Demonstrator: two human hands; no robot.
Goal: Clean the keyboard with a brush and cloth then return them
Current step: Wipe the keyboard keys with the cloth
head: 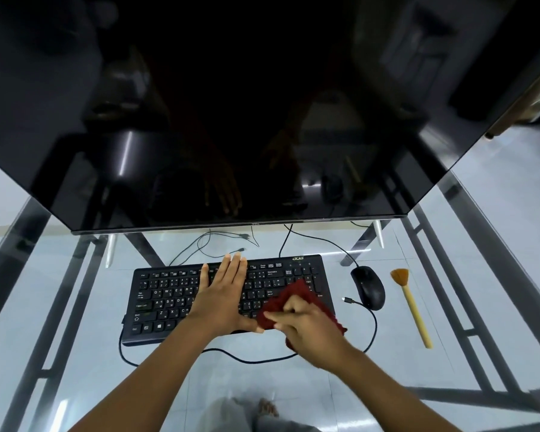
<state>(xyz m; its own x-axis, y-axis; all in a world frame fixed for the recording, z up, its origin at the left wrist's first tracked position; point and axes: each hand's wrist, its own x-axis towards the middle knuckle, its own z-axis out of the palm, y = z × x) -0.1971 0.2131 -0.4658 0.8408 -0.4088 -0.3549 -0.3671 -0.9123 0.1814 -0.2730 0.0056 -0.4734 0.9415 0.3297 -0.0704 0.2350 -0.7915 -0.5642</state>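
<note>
On counter (396, 353) | left hand (223, 294) flat, steadying keyboard (169, 300) | right hand (309, 328) bunches red cloth (296, 294): likely soft, light, limp; grip gathered folds | brush (410, 304) idle beside mouse (368, 286)

Cool, bluish, even light fills the lower half, leaving only faint, soft shadows on the glass table (393, 369). The upper half is very dark: the black monitor (262, 88) mirrors dim shapes and carries two thin white streaks of glare low down, one left of centre and one right. The wide lens bends straight lines hard. The monitor's bottom edge kinks upward at both sides, and the table frame splays outward. The lettering on the keyboard (169, 294) is soft and only partly readable. The right hand (312, 328) and the cloth (293, 297) it grips are smeared by motion blur.
</note>
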